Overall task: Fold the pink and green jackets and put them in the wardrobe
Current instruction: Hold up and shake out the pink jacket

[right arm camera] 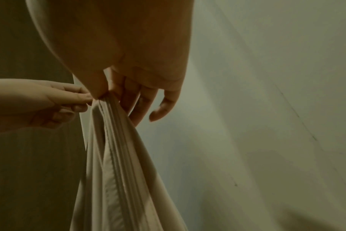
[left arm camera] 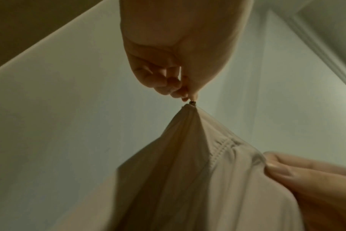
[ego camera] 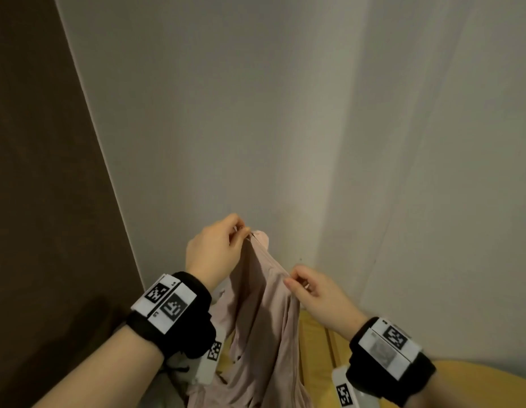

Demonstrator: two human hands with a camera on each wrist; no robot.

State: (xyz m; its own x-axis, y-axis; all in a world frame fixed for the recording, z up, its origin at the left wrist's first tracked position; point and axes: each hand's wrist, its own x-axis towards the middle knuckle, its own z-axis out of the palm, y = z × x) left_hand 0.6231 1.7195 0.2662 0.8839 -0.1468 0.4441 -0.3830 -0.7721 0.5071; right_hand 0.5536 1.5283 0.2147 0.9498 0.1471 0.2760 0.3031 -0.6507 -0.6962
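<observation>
i have the pink jacket (ego camera: 255,328) up in the air in front of me, hanging from both hands. it is a thin, pale dusty-pink fabric that falls in long soft folds, with a stitched seam or hem running along the top edge between my hands; its lower part drops out of the bottom of the head view. my left hand (ego camera: 214,251) is the higher one, its grip narrow: thumb and fingertip pinched on a small dark zipper pull (left arm camera: 192,102) at the peak of the cloth, the other fingers curled in. my right hand (ego camera: 314,293) is lower and just to the right, pinching the stitched edge between thumb and forefinger, with the remaining fingers hanging loosely curled behind the fabric.

under the jacket, at the lower right of the head view, there is a yellow-ochre wooden surface (ego camera: 317,348) with slats or grooves; i cannot tell what piece of furniture it is. the hem's contact with it is out of sight. behind everything stand plain pale walls (ego camera: 255,113) meeting in a corner, and a dark brown panel (ego camera: 34,172) fills the left side. black wristbands (ego camera: 173,313) with white coded tags sit on both wrists.
</observation>
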